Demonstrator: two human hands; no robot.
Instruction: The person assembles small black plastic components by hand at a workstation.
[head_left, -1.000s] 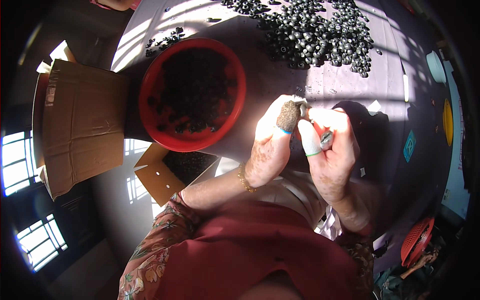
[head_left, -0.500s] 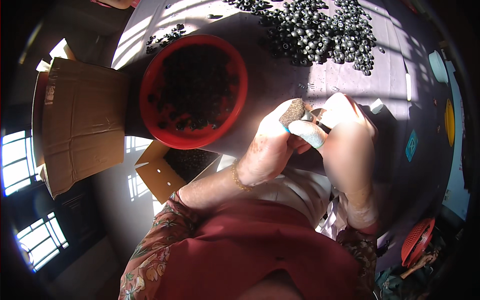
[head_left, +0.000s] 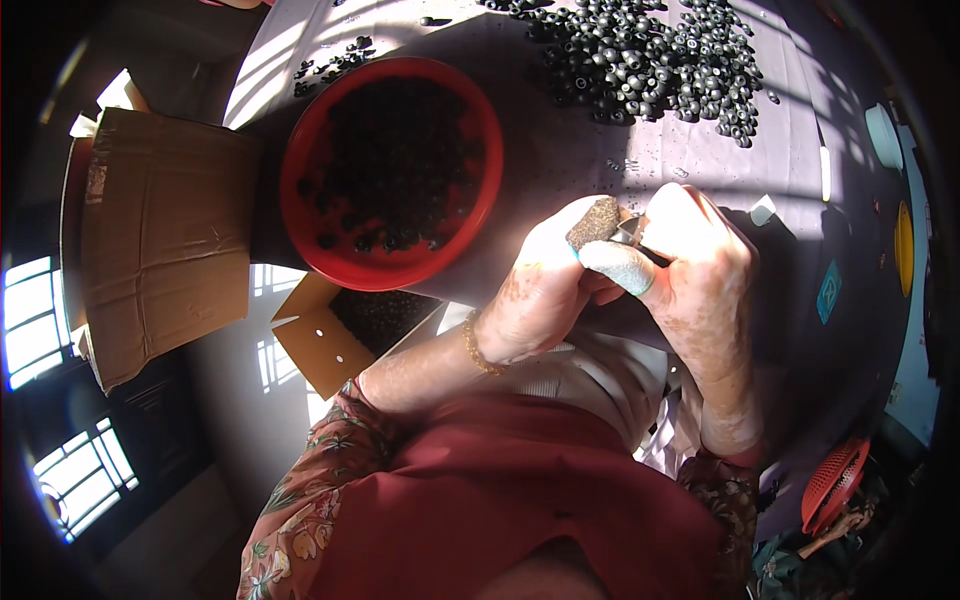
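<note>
Above the table's near edge, my two hands are brought together. My left hand [head_left: 532, 300] is closed, with a brown rough-textured finger cover [head_left: 597, 224] on one digit; it pinches a small shiny dark round piece [head_left: 629, 230], much of it hidden by the fingers. My right hand [head_left: 708, 270] is curled up against the same piece, its thumb in a whitish finger cover [head_left: 618, 265]. Whatever the right fingers grip is hidden. A red basin [head_left: 492, 190] with many small dark round pieces inside stands left of my hands. A heap of similar black pieces [head_left: 640, 75] lies beyond them.
Left of the basin stands a cardboard box [head_left: 170, 220]; below it is an open box [head_left: 318, 340] of dark pieces. Along the right lie a blue packet [head_left: 829, 292], a yellow dish [head_left: 904, 248], a pale blue bowl [head_left: 884, 136] and a red basket [head_left: 835, 482].
My hands stay together around the small piece; the right hand, blurred before, now shows sharply. The view has shifted slightly.
</note>
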